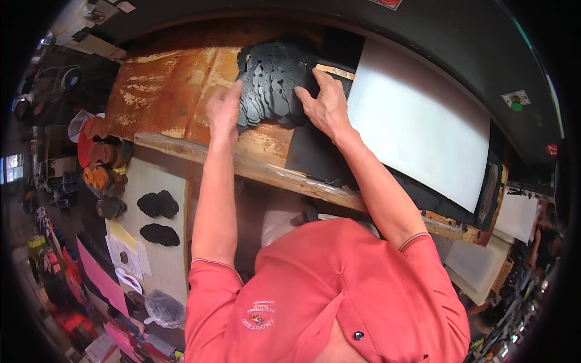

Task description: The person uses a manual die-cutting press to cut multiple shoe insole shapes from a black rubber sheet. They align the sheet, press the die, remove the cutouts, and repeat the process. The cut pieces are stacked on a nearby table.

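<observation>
Cluttered workshop, with a rust-stained wooden surface under both hands. Left hand pressed flat-edged against the near-left side of a stack of black cutouts, fingers extended and close together, holding nothing, just bracing the pile. Right hand laid on the stack's right side, fingers spread wide over the top pieces, likely to square the heap between both palms and stop it sliding. Beyond the right fingers, a grey sheet over a black mat. Down left of the left fingers, a white board carrying two more black pieces.
</observation>
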`<action>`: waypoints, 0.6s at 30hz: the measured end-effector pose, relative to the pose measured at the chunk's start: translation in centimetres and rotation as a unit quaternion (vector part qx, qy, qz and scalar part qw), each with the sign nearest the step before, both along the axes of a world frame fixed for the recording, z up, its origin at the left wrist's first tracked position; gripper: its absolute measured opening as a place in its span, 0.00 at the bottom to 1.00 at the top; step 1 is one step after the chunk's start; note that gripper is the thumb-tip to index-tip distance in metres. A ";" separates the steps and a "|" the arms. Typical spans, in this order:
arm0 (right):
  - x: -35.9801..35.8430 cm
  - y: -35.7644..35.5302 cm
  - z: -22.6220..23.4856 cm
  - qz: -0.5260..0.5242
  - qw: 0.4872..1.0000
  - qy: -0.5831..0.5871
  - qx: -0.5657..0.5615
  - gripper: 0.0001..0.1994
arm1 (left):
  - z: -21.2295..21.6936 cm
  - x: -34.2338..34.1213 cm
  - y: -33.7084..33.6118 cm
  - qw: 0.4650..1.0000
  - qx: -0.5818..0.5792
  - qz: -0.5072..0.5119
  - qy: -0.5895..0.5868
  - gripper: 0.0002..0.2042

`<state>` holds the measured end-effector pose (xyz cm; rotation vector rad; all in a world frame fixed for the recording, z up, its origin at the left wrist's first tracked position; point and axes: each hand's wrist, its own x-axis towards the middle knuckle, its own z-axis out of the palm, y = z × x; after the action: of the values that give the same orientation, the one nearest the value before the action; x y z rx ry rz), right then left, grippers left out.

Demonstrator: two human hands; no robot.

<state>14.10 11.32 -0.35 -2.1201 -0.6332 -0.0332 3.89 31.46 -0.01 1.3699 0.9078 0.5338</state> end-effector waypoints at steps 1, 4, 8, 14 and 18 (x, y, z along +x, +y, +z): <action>-0.2 0.3 -0.2 -0.013 1.000 0.005 0.007 0.32 | 0.2 0.4 -0.2 0.998 -0.047 -0.044 -0.017 0.27; -1.0 1.2 -0.3 -0.047 0.998 0.025 0.019 0.32 | 1.1 1.4 -0.8 0.988 -0.097 -0.117 -0.033 0.20; -2.6 3.0 0.0 -0.080 0.988 0.097 0.090 0.30 | 2.6 2.6 -2.4 0.987 -0.012 -0.162 -0.013 0.27; -3.8 4.7 0.3 -0.068 0.978 0.120 0.155 0.31 | 1.9 4.5 -1.4 0.978 0.067 -0.190 0.053 0.38; -4.1 4.6 0.4 -0.053 0.973 0.137 0.178 0.32 | 2.2 4.5 -0.1 0.970 0.068 -0.231 0.028 0.37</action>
<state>10.04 15.92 0.04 -1.7669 -0.3207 0.0792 8.43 31.36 2.20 1.6666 0.5730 0.2008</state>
